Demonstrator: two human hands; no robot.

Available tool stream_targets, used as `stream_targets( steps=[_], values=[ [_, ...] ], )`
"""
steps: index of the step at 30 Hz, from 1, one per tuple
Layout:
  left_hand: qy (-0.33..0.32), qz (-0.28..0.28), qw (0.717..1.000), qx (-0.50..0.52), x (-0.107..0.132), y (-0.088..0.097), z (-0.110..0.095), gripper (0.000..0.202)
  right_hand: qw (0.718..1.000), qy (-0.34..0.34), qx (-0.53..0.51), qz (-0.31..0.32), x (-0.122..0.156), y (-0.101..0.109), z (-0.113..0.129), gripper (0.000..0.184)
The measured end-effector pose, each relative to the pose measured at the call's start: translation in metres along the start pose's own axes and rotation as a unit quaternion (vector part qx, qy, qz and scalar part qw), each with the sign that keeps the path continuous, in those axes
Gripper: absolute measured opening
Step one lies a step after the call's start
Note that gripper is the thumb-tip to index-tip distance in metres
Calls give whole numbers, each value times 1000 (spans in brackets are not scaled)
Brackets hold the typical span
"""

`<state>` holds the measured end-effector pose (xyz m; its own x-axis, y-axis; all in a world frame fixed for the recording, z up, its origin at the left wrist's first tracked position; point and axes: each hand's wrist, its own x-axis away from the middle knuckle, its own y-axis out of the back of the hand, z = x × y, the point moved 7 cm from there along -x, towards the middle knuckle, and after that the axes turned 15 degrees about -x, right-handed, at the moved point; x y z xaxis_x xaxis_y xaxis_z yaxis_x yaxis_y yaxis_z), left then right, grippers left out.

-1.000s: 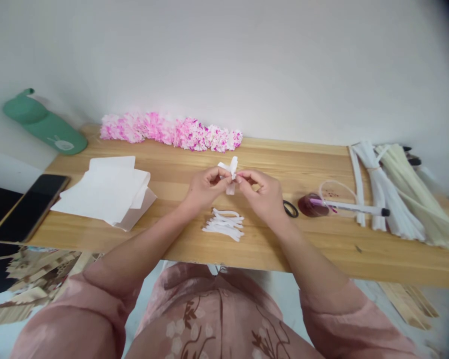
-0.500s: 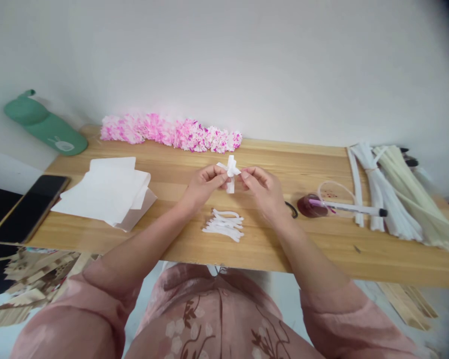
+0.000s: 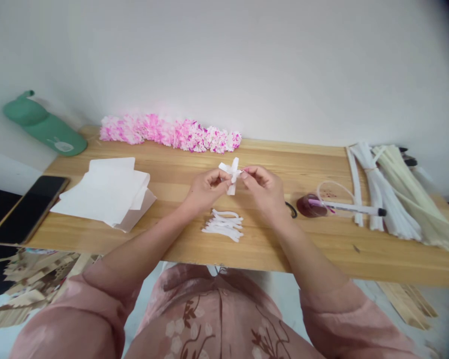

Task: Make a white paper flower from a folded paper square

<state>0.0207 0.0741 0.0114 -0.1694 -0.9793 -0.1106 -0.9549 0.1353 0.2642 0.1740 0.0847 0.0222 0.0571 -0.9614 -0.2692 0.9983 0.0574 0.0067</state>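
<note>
Between my two hands, above the middle of the wooden table [image 3: 179,239], is a white paper strip flower [image 3: 232,172] with its strips crossing at the centre. My left hand [image 3: 208,188] pinches its left side between thumb and fingers. On the other side, the thumb and forefinger of my right hand [image 3: 264,187] are closed on a right-hand strip. Just below the hands lies a small pile of short white fuzzy stems [image 3: 223,225]. The fingertips partly cover the flower.
Pink and white fluffy flowers [image 3: 168,132] line the wall side. At left are white paper sheets [image 3: 101,192], a phone [image 3: 28,209] and a green bottle [image 3: 45,124]. To the right stand a jar of dark red liquid [image 3: 310,207], a pen [image 3: 355,207] and bundles of long white strips [image 3: 385,194].
The white paper flower has turned slightly, its upper strip now leaning right and its strips more spread. My left fingers have shifted a little on it; the things on the table stay put.
</note>
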Motion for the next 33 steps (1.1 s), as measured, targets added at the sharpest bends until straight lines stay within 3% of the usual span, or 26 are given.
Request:
stream_targets(
  steps=[6, 11, 19, 26, 33],
  values=[
    [33, 8, 997, 64, 0, 2, 0, 26, 1000, -14, -25, 9, 0, -1, -1, 17],
    [28, -53, 998, 34, -1, 10, 3, 38, 998, 19, 50, 15, 4, -5, 11, 15],
    [52, -21, 997, 55, -4, 4, 10, 46, 990, 70, 120, 37, 7, -10, 13, 12],
    [58, -22, 998, -26, -3, 5, 8, 37, 964, 152, 198, 88, 12, -21, 26, 11],
    [42, -31, 998, -23, -3, 7, 10, 24, 953, 186, 220, 97, 13, -23, 29, 11]
  ],
)
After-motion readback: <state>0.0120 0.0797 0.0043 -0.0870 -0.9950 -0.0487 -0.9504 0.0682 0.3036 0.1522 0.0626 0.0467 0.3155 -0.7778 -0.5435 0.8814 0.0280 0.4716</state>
